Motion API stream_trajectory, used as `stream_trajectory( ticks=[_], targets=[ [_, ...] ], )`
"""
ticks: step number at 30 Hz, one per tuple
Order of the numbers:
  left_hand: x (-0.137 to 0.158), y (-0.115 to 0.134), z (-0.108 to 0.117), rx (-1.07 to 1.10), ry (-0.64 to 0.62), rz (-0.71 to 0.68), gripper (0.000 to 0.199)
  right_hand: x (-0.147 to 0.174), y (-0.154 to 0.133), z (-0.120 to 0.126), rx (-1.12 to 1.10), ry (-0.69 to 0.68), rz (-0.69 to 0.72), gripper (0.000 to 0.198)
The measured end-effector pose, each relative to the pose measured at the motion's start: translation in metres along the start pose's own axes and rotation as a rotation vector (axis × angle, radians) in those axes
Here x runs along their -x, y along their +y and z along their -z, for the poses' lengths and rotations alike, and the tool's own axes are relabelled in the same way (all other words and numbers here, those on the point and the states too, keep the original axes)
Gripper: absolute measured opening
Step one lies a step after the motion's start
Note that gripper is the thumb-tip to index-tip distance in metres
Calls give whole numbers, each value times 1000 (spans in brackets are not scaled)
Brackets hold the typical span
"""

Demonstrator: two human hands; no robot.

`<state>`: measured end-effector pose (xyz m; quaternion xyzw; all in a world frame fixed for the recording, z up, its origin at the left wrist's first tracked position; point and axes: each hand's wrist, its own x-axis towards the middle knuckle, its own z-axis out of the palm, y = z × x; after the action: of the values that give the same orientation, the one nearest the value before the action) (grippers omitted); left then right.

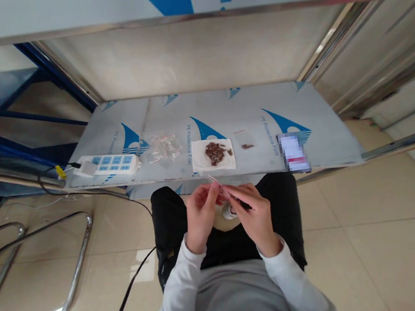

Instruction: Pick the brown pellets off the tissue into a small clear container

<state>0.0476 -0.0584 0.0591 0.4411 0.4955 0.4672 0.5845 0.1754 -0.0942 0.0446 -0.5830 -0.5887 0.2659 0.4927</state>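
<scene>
Over my lap, just in front of the shelf edge, my left hand (202,213) and my right hand (253,213) meet with fingers pinched. Between them they hold a small clear plastic bag (211,179) with a reddish line along its top. Its contents are hidden by my fingers. Beyond my hands a pile of small brown pieces (214,153) lies on a white paper sheet (201,165). Right of the sheet rests another clear bag (243,137) with a few brown pieces inside. A heap of clear plastic bags (164,148) lies to the left.
A white power strip (115,164) with a plugged-in adapter sits at the shelf's left. A phone (293,153) lies near the right front edge of the film-covered shelf (207,103). An upper shelf (72,9) overhangs the back. A metal-framed chair (86,257) and black cable (127,297) are at left.
</scene>
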Motion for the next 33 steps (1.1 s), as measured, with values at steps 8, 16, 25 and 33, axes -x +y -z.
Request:
stream_trajectory(
  ticks=[8, 16, 25, 33],
  targets=[
    [11, -4, 12, -304, -155, -54, 22, -3, -9, 14, 47, -155, -143, 26],
    [39, -1, 6, -1028, 61, -219, 13, 11, -8, 22, 452, -123, -97, 17],
    [34, -63, 12, -710, -259, -592, 91, 34, 1, 14, 221, -146, -147, 16],
    [-16, -83, 1, -530, -43, -609, 40, -7, 7, 1, 280, -173, -62, 17]
  ],
)
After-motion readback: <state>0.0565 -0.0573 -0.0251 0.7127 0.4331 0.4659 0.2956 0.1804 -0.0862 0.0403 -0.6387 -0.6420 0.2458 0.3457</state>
